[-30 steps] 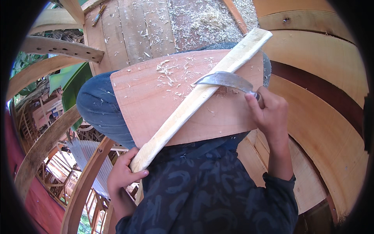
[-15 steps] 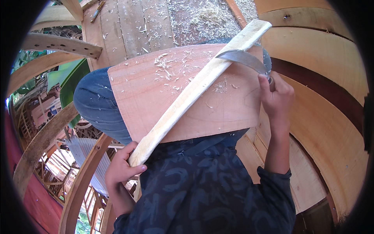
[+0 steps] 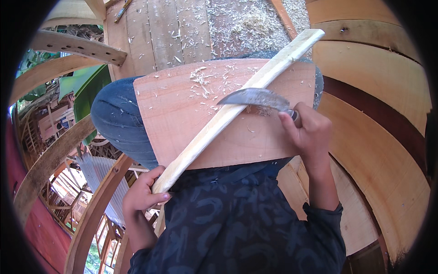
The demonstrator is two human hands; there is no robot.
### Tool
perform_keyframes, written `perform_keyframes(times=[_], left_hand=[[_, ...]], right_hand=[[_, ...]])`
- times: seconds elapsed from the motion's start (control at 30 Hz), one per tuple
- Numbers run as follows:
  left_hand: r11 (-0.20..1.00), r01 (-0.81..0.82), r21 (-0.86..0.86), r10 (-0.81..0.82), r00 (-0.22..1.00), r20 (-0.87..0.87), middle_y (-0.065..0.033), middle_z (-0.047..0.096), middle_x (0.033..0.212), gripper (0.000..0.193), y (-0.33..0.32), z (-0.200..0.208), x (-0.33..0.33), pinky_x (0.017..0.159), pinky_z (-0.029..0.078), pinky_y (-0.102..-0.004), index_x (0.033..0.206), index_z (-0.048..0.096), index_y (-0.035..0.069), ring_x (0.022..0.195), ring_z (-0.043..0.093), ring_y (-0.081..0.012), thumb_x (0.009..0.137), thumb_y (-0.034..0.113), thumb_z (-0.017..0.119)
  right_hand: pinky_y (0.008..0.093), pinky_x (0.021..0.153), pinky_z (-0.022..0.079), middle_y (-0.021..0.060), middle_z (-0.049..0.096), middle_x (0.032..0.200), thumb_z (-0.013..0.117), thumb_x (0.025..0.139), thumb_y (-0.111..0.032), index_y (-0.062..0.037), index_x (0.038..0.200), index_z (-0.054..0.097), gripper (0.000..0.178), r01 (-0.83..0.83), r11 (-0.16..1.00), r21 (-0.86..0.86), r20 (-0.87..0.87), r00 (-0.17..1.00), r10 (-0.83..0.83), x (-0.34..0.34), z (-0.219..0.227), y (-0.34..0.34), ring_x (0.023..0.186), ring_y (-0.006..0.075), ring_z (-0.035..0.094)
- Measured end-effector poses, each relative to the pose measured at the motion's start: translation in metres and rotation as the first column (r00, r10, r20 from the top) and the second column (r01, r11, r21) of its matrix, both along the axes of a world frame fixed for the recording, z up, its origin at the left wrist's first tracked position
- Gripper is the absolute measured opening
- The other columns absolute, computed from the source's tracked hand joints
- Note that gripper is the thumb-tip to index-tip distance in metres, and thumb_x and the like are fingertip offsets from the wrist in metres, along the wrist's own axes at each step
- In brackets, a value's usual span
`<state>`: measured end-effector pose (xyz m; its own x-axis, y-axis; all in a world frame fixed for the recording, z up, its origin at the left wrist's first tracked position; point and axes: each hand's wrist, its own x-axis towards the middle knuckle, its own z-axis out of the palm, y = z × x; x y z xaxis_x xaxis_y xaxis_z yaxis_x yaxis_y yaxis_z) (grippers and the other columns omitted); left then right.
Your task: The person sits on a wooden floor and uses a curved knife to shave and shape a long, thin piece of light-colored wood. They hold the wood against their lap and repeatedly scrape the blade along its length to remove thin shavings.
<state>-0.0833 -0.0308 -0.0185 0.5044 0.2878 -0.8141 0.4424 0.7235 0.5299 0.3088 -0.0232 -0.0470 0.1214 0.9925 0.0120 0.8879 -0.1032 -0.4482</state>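
Note:
A long pale strip of wood [image 3: 210,130] lies slantwise across a flat reddish board [image 3: 269,144] on my lap. My left hand [image 3: 145,189] is closed round the strip's near end, thumb on one side and fingers on the other. In my right hand [image 3: 310,128] is the handle of a curved knife [image 3: 255,97], gripped in a fist. The blade crosses over the strip around its middle, tip pointing left; whether its edge touches the wood, I cannot tell. Shavings [image 3: 200,78] are scattered on the board.
Plank flooring ahead carries a heap of shavings [image 3: 260,25] and a reddish batten [image 3: 283,18]. Curved wooden planks [image 3: 369,64] wall the right side. On the left stand bent wooden ribs [image 3: 77,48], with a corrugated sheet [image 3: 102,182] and green leaves beyond them.
My right hand has drawn the knife nearer and to the left, from the strip's far part to about its middle. My left hand keeps its hold; the whole view has shifted slightly.

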Motion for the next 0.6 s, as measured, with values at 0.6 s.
perform_keyframes(times=[0.6], left_hand=[[0.991,-0.051,-0.127,0.057,0.998,0.041,0.0024,0.048,0.084,0.05,0.009,0.003,0.0,0.068,0.038,-0.0225,0.104,0.055,0.0,0.078,0.045,-0.0068,0.073,0.035,0.074]], right_hand=[[0.0346,0.043,0.034,0.0124,0.043,0.047,0.065,0.086,-0.042,-0.0008,0.06,0.047,0.051,0.062,0.998,-0.013,0.034,0.998,-0.062,0.012,0.009,0.01,0.041,0.0244,0.039]])
